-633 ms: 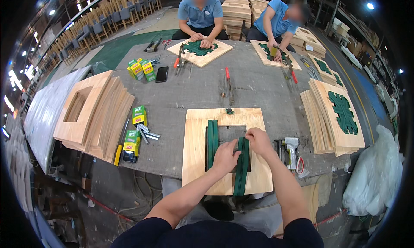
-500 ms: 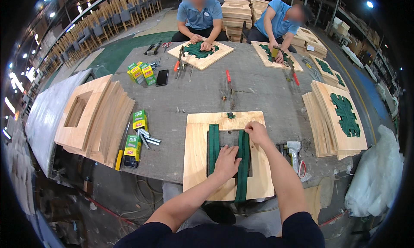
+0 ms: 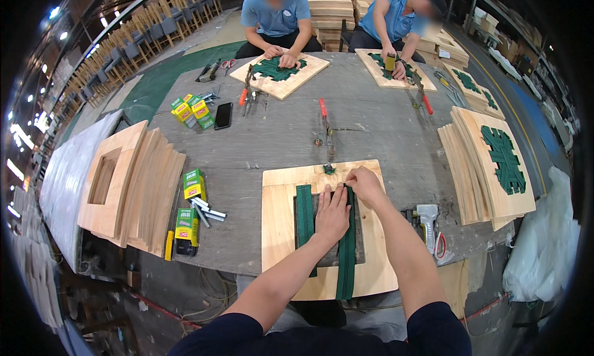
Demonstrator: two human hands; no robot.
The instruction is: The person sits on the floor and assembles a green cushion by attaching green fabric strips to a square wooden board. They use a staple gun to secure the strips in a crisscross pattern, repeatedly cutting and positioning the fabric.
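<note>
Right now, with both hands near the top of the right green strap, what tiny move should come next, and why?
Maybe press the right green strap's far end flat on the wooden frame. The right hand seems to pinch that end, the left hand's fingers are close by, and the left green strap already lies flat there.

Free tabletop (image 3: 238, 244) left of wooden frame (image 3: 278, 232); red-handled tool (image 3: 323, 110) in the way beyond
</note>
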